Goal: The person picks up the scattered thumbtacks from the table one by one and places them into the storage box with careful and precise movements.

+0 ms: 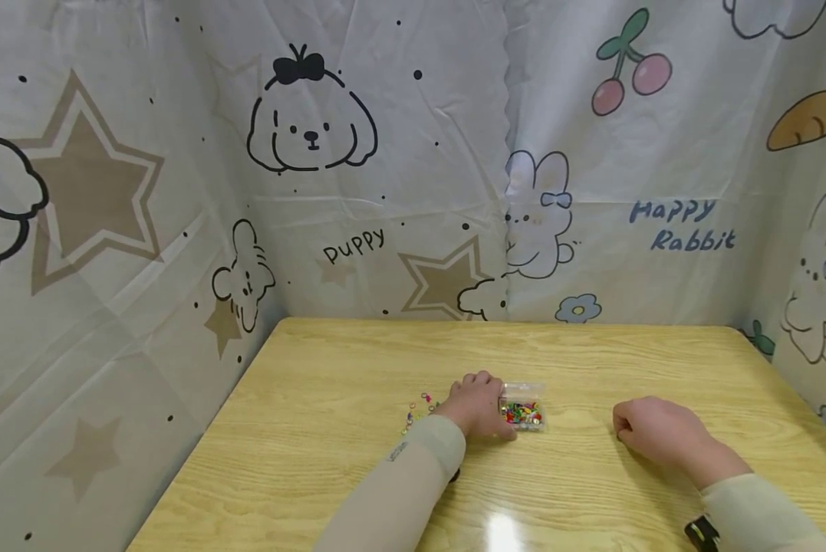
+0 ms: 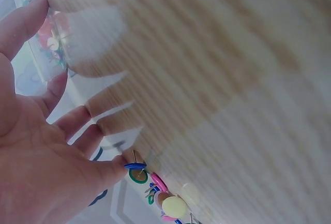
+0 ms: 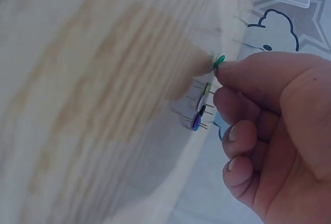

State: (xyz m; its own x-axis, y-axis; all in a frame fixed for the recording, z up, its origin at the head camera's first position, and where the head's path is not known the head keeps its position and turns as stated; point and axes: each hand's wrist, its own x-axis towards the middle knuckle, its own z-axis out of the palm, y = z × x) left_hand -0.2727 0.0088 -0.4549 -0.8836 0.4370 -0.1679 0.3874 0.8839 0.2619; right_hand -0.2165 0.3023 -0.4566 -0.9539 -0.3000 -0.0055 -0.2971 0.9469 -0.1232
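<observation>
A small clear plastic box (image 1: 523, 427) holds many colourful thumbtacks (image 1: 523, 412), its lid standing open on the far side. My left hand (image 1: 478, 406) grips the box's left end, with thumb and forefinger at opposite sides in the left wrist view. Near the little finger lie several loose thumbtacks (image 2: 173, 207), some with pins pointing up. Farther right, my right hand (image 1: 661, 433) is near the tabletop and pinches a green thumbtack (image 3: 219, 61) between thumb and forefinger. Beside those fingertips, a few more thumbtacks (image 3: 196, 120) lie in a row in the right wrist view.
The light wood table (image 1: 316, 475) reaches back to printed white curtains (image 1: 419, 169) behind and at both sides. Loose thumbtacks (image 1: 409, 420) are scattered left of the left hand. A black strap (image 1: 701, 532) shows at the right sleeve.
</observation>
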